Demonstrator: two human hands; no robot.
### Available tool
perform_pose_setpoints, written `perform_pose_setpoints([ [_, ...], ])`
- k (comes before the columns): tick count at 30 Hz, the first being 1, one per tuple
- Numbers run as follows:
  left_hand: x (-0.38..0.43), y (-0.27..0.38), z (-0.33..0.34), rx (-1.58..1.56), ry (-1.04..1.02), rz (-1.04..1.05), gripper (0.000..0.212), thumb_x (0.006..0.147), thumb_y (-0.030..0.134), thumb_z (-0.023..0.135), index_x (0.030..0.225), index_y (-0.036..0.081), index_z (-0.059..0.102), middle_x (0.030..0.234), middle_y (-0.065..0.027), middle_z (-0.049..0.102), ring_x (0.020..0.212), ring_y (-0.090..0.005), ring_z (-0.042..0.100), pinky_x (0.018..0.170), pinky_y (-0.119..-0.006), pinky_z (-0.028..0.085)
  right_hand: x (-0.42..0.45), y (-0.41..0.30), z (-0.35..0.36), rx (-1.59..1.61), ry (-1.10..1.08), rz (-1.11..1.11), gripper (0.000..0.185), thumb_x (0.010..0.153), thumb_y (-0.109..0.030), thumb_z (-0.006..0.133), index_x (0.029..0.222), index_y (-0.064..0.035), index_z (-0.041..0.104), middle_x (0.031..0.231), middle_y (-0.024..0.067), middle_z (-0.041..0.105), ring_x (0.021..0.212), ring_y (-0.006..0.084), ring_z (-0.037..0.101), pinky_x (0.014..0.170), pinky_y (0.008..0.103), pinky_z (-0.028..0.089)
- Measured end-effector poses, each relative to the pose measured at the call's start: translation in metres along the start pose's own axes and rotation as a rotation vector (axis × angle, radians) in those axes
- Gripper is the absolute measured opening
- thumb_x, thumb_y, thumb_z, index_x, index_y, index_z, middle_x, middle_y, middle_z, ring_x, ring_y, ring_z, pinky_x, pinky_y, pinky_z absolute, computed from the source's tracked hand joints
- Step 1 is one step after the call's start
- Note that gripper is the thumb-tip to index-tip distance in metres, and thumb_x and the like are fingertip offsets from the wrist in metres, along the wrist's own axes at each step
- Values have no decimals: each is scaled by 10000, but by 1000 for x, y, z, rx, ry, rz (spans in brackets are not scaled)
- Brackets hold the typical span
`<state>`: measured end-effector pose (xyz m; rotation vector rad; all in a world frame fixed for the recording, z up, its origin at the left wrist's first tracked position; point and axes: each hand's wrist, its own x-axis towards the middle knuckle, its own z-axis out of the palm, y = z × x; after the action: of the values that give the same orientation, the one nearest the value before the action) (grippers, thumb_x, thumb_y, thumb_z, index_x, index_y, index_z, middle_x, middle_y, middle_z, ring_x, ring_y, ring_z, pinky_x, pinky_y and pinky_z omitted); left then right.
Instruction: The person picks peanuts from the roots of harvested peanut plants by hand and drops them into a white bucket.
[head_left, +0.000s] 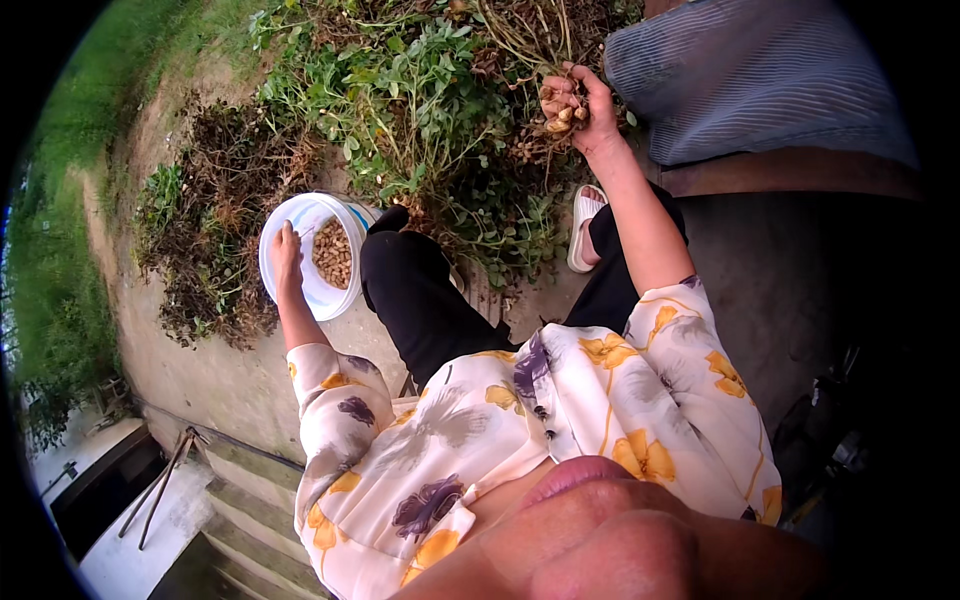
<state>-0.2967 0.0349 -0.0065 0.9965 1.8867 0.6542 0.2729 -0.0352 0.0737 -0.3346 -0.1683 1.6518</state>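
Observation:
A bunch of peanut pods (561, 122), with roots and stems attached, is gripped in my right hand (592, 112), palm towards me. The stems run up from it into the heap of peanut plants (420, 97). Over on the left, my left hand (286, 255) is at the mouth of a white plastic bucket (322, 304), its fingers mostly turned from view. Whether it holds anything is unclear. Loose peanuts (332, 253) cover the bottom of the bucket, which appears tilted beside my left knee.
Darker, wilted plants (225, 217) lie left of the bucket on the concrete ground (172, 360). A ribbed blue-grey cloth (750, 82) covers something brown-edged at upper right. My foot in a white slipper (582, 232) is below the heap. Steps (255, 510) and leaning poles (161, 487) are at lower left.

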Motion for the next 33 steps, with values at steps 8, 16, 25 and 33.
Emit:
perform_pose_setpoints([
  [8, -139, 142, 161, -155, -557, 570, 323, 1007, 227, 539, 1175, -40, 613, 930, -74, 685, 750, -99, 623, 649, -248, 507, -4, 18, 4, -157, 52, -12, 222, 892, -262, 684, 993, -177, 506, 716, -71, 446, 507, 6, 407, 570, 224, 379],
  [16, -174, 187, 265, -135, -825, 705, 347, 996, 347, 552, 928, 8, 582, 746, -5, 581, 658, -60, 482, 560, -224, 384, 6, 47, 12, -324, 154, 132, 208, 889, -295, 670, 819, -144, 546, 646, -86, 448, 509, 20, 412, 498, 212, 380],
  [25, -142, 183, 274, -982, -1062, 133, 88, 977, 87, 460, 969, 40, 534, 774, -14, 531, 580, -60, 372, 460, -193, 307, 18, 36, -6, -67, 16, 53, 203, 902, -236, 657, 797, -131, 519, 629, -89, 393, 509, 6, 388, 542, 196, 366],
  [33, -173, 171, 280, -335, -804, 568, 219, 986, 243, 572, 1056, 35, 584, 681, 49, 476, 569, -37, 377, 467, -217, 295, 16, 43, -7, -621, 531, -307, 168, 887, -190, 694, 828, -105, 561, 691, -40, 537, 559, 45, 476, 542, 219, 395],
])
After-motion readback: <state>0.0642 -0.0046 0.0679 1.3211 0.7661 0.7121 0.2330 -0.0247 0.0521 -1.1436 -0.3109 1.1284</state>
